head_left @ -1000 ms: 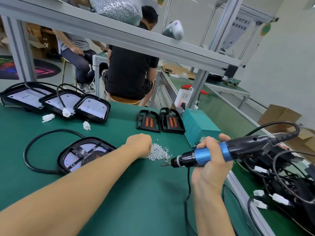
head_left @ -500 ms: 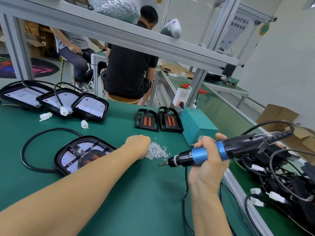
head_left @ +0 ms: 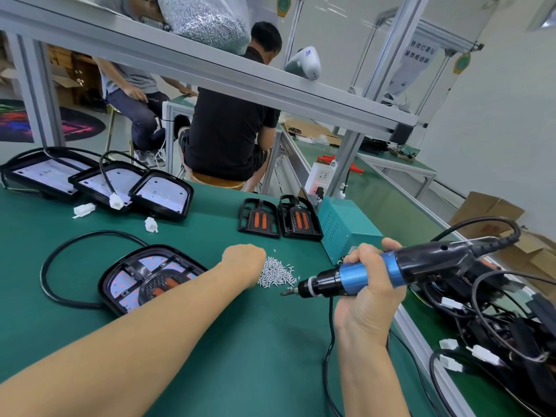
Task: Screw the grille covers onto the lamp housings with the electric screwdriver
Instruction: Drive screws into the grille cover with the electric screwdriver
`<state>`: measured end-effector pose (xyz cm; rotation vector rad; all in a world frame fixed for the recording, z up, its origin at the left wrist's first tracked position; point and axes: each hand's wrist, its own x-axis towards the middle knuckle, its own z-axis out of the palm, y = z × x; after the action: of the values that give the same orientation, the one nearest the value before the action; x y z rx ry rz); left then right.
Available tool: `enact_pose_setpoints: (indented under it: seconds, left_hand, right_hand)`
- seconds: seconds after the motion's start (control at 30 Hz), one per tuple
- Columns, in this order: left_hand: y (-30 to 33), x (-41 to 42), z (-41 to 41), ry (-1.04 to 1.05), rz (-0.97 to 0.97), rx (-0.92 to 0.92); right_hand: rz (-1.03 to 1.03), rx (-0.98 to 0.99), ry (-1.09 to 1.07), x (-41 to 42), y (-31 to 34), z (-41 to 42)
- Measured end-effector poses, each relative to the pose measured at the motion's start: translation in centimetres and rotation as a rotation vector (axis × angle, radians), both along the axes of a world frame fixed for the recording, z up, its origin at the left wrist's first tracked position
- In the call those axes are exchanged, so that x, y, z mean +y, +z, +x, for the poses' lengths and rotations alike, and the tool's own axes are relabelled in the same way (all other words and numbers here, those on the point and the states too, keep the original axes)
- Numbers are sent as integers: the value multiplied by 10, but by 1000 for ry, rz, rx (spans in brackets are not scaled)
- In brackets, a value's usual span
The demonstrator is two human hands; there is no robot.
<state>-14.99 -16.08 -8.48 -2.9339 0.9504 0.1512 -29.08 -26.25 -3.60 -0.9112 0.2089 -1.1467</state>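
A black lamp housing point(head_left: 120, 284) with a grille cover point(head_left: 159, 281) laid on it lies at the left on the green bench, its black cable looping around it. My left hand point(head_left: 243, 260) is curled, knuckles up, at the left edge of a small pile of screws point(head_left: 278, 273); its fingertips are hidden. My right hand point(head_left: 370, 299) grips the blue and black electric screwdriver point(head_left: 388, 269) level above the bench. The bit points left at the screw pile, just short of it. Two spare grille covers point(head_left: 258, 218) with orange inserts lie behind the pile.
Three open lamp housings point(head_left: 162, 194) line the back left with white connectors beside them. A teal power box point(head_left: 346, 233) stands right of the grille covers. Tangled housings and cables point(head_left: 511, 326) fill the lane at right. An aluminium shelf beam point(head_left: 210, 70) crosses overhead; people sit beyond.
Almost nothing differs. My left hand stays at the screw pile and the screwdriver keeps its level pose, shifted only slightly left with the view.
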Motion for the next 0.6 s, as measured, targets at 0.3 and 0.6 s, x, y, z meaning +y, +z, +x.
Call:
enact_pose_setpoints:
  seconds: [0.3, 0.6]
  left_hand:
    - [29, 19, 0, 80, -692, 390]
    - [33, 113, -35, 138, -1392, 895]
  right_hand:
    - [31, -33, 23, 1, 7, -8]
    - [186, -217, 269, 29, 30, -5]
